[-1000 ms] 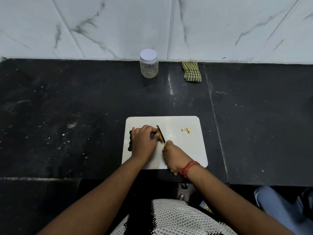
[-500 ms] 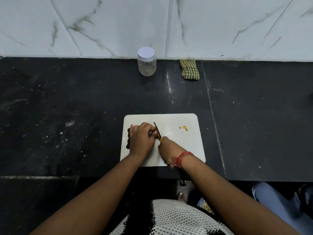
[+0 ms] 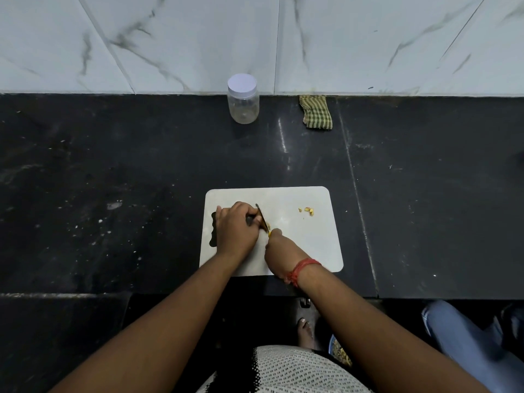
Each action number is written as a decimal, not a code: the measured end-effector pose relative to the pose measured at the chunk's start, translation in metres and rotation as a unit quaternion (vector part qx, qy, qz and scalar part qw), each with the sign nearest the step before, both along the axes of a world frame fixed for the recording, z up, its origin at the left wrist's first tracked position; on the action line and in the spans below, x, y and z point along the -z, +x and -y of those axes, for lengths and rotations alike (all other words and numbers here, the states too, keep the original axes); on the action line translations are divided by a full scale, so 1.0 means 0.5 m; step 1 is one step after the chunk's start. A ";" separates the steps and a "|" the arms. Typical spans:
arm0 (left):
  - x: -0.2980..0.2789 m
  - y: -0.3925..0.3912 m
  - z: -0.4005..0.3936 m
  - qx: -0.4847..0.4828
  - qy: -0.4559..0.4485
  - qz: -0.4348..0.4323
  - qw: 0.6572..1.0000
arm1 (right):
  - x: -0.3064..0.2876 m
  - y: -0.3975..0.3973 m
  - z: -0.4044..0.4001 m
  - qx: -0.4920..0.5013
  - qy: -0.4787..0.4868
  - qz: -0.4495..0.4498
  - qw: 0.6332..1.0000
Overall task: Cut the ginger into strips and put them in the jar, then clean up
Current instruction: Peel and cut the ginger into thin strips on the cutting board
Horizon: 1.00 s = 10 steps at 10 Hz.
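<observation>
Left hand (image 3: 236, 228) curled over the ginger on the cutting board (image 3: 312, 245); ginger itself mostly hidden. Right hand (image 3: 280, 246) closed around the knife (image 3: 262, 219), blade touching left fingertips. Risk: slip nicks a finger. Jar (image 3: 243, 99) capped, well apart.

The scene is dimly and evenly lit, and a pale streak of glare is thrown onto the dark countertop (image 3: 283, 143). Straight lines are bowed toward the edges by the wide-angle lens. Fine detail is softened throughout.
</observation>
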<state>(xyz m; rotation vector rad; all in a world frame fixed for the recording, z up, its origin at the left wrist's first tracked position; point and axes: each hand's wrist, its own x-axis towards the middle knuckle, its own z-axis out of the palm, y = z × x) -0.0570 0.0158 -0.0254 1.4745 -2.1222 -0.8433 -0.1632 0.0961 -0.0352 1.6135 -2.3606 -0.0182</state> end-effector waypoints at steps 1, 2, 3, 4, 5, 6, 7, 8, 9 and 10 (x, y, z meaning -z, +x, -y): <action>-0.008 -0.007 -0.005 -0.013 0.010 0.000 1.000 | -0.050 0.017 -0.019 -0.172 0.406 -0.009 0.898; -0.009 -0.011 -0.009 -0.020 0.010 0.006 1.000 | -0.079 0.006 -0.037 -0.220 0.362 -0.038 0.905; -0.005 -0.008 -0.008 -0.014 0.012 0.007 1.000 | -0.077 0.043 -0.064 -0.165 0.495 -0.091 0.848; -0.009 -0.008 -0.007 -0.012 0.017 0.002 1.000 | -0.023 0.000 -0.022 -0.142 0.249 -0.133 0.949; -0.013 -0.009 -0.011 -0.021 0.017 0.006 1.000 | -0.064 0.011 -0.065 -0.183 0.481 -0.130 0.848; -0.011 -0.014 -0.014 -0.031 0.021 0.001 0.999 | -0.123 0.017 -0.093 -0.291 0.535 -0.153 0.778; -0.008 -0.013 -0.015 -0.032 0.021 0.003 0.999 | -0.099 0.026 -0.104 -0.243 0.522 -0.164 0.801; -0.011 -0.011 -0.013 -0.027 0.023 0.003 0.999 | -0.119 0.020 -0.078 -0.204 0.440 -0.117 0.867; -0.013 -0.011 -0.014 -0.026 0.022 0.005 0.999 | -0.120 0.022 -0.099 -0.197 0.434 0.150 0.866; -0.012 -0.011 -0.014 -0.030 0.025 0.006 0.999 | -0.145 0.027 -0.116 -0.028 0.322 0.361 0.875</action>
